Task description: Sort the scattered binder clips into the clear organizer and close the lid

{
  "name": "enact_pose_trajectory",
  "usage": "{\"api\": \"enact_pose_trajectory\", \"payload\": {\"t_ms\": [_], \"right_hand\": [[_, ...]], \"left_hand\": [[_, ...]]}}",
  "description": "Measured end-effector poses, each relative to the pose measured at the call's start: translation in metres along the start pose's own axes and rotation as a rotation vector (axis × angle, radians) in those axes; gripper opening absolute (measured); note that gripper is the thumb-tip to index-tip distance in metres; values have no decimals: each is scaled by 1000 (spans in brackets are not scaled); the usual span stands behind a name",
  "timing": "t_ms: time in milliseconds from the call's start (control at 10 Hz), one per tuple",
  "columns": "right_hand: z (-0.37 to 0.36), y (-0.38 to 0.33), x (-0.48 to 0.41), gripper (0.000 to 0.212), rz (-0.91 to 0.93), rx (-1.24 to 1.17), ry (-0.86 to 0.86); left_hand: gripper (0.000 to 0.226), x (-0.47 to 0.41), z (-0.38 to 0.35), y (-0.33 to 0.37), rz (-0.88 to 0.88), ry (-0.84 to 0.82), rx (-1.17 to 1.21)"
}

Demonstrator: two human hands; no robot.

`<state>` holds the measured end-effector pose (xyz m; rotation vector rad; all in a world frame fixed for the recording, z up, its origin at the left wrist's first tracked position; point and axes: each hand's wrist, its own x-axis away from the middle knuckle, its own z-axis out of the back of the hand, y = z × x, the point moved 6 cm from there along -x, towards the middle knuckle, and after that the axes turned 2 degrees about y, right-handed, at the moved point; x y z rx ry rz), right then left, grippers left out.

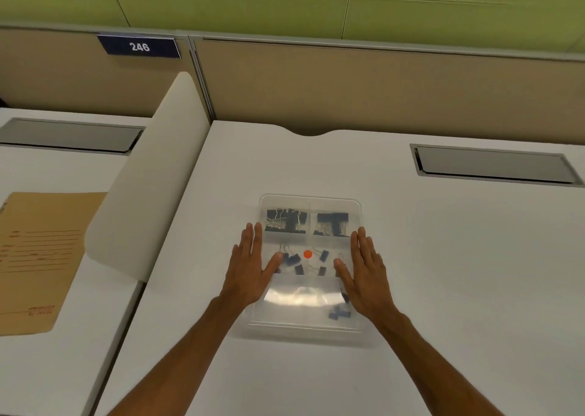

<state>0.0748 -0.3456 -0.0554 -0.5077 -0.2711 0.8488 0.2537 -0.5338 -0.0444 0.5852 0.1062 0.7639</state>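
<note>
The clear organizer (305,320) lies on the white desk with its lid down over the compartments. Large black binder clips (286,221) fill the two far compartments. Small blue clips (294,260) lie in the middle ones, and a few more blue clips (338,312) sit near the front right. An orange dot (307,254) marks the lid's centre. My left hand (253,263) presses flat on the lid's left side, fingers straight. On the right side my right hand (367,267) presses flat the same way.
A white divider panel (152,175) stands to the left of the desk. Beyond it a brown folder (41,257) lies on the neighbouring desk. Grey cable hatches (493,165) sit at the back, in front of the beige partition (380,83).
</note>
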Motion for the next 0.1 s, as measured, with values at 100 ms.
{"api": "enact_pose_trajectory", "payload": {"t_ms": [100], "right_hand": [[6,1,-7,77,36,87,32]], "left_hand": [[100,-5,7,1,-4,8,-26]]}}
